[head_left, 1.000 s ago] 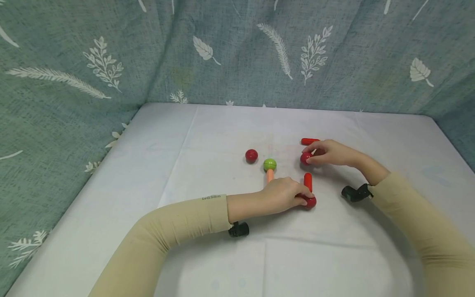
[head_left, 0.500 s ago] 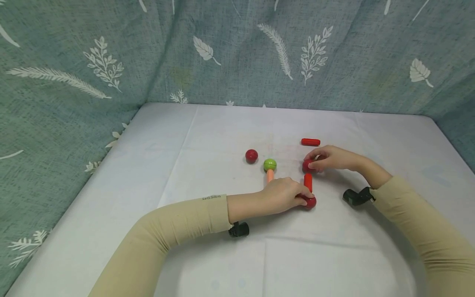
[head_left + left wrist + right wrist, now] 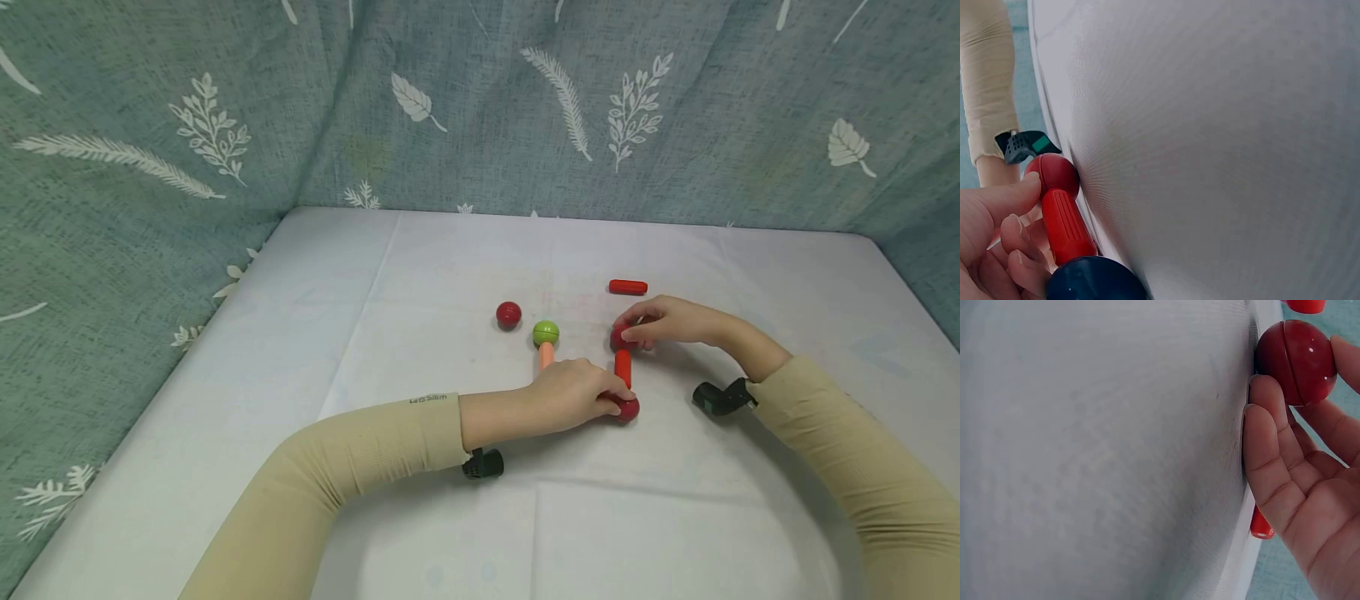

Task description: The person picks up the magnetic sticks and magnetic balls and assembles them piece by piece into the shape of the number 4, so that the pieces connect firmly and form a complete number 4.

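Observation:
My left hand [image 3: 573,396] pinches a red ball [image 3: 629,408] with a seam. A red grooved stick [image 3: 622,367] stands in its far side; in the left wrist view my thumb lies on this ball [image 3: 1060,172]. My right hand [image 3: 678,321] grips another red ball [image 3: 1297,362] between thumb and fingers, at the stick's far end. A narrow gap shows between them in the right wrist view. Beside my left hand lies a peach stick [image 3: 546,355] with a green ball [image 3: 545,333] on it. A dark blue round piece [image 3: 1094,281] fills the left wrist view's bottom, hidden from above.
A loose red ball [image 3: 508,314] lies left of the green one. Behind my right hand lies a loose red stick [image 3: 627,287]. A white cloth [image 3: 420,317] covers the table, and a blue-green leaf-print curtain [image 3: 480,108] hangs behind it.
My right hand has brought its red ball nearer to me, from beside the far loose stick to the end of the other stick. The left hand has stayed in place.

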Motion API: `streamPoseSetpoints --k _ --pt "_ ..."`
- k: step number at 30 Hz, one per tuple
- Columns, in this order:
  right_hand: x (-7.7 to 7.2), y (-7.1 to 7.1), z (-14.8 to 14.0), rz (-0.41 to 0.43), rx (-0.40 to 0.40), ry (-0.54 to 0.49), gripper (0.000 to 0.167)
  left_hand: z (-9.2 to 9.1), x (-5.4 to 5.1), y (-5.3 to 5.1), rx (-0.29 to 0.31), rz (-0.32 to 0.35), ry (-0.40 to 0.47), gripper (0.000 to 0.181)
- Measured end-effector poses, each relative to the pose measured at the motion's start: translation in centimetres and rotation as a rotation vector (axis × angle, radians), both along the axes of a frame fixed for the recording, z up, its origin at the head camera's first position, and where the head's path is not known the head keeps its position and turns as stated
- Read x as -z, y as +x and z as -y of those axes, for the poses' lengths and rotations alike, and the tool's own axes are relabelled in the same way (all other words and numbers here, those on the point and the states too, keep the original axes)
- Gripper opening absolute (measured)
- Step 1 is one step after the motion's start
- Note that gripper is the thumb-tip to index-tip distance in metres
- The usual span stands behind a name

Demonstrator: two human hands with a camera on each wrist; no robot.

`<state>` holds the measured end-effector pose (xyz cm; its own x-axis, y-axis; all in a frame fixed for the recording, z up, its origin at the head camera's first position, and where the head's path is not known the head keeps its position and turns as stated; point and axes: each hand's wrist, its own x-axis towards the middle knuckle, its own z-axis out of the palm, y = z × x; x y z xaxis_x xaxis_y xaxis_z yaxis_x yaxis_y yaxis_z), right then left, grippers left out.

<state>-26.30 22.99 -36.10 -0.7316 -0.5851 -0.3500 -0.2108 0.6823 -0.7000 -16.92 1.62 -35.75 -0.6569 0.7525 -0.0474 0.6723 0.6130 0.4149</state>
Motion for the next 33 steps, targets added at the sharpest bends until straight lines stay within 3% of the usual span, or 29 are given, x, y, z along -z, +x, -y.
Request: streamPoseSetpoints --k 20,26,33 --pt "0.1 0.1 0.0 -0.032 -0.051 -0.012 0.033 0.0 0.0 -0.1 0.000 0.006 -0.003 0.025" --pt "-0.2 0.3 0.4 -0.034 -0.033 -0.032 0.037 0.0 0.0 -0.1 0.004 0.010 0.009 0.025" --pt "-0.3 0.8 1.3 -0.024 0.018 0.016 0.038 0.0 0.1 0.0 -0.002 0.006 0.004 0.025"
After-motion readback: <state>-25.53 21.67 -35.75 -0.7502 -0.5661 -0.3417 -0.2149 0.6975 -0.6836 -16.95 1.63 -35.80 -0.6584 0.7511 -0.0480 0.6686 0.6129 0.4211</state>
